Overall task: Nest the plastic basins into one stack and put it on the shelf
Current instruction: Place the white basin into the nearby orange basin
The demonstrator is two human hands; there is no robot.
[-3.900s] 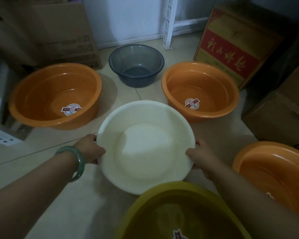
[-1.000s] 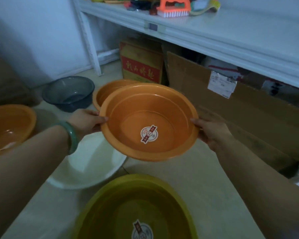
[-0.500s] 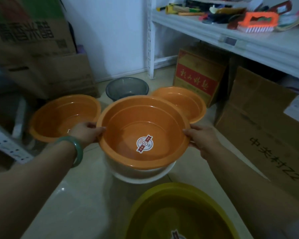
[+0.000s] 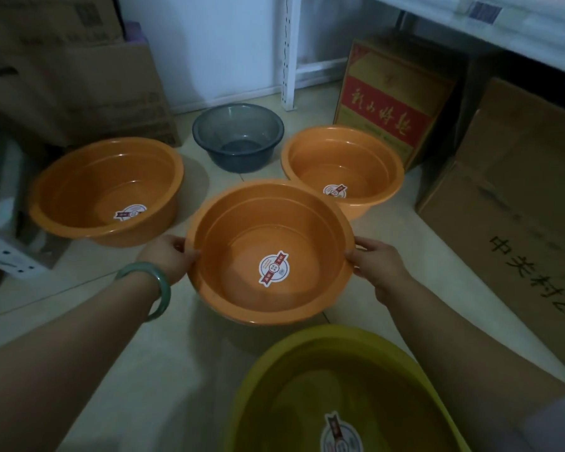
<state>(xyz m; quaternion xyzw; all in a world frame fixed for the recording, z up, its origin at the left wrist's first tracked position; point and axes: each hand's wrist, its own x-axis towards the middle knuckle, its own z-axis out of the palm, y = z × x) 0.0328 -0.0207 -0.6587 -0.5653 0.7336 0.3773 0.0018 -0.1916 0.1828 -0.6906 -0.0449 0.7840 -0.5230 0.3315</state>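
Both hands are gripping the rim of an orange basin (image 4: 271, 252) in the middle of the floor: the left hand (image 4: 168, 257), with a green bangle (image 4: 154, 288) on its wrist, is clasping the left edge, and the right hand (image 4: 377, 264) is clasping the right edge. A round white sticker with a red banner (image 4: 273, 268) is sitting on the basin's bottom; its print is too small to read. Whether anything is lying under this basin cannot be told.

A larger orange basin (image 4: 106, 187) is sitting to the left and another orange basin (image 4: 343, 169) to the right, each showing the same kind of sticker. A dark grey translucent basin (image 4: 238, 140) is standing behind them, near a white shelf upright (image 4: 289, 50). A yellow basin (image 4: 340, 396) is lying nearest the camera, also stickered.

At right, a yellow carton (image 4: 393, 99) is carrying a red band of cursive Chinese characters that cannot be made out, and a brown carton (image 4: 519, 203) is reading "中关村ZZ"
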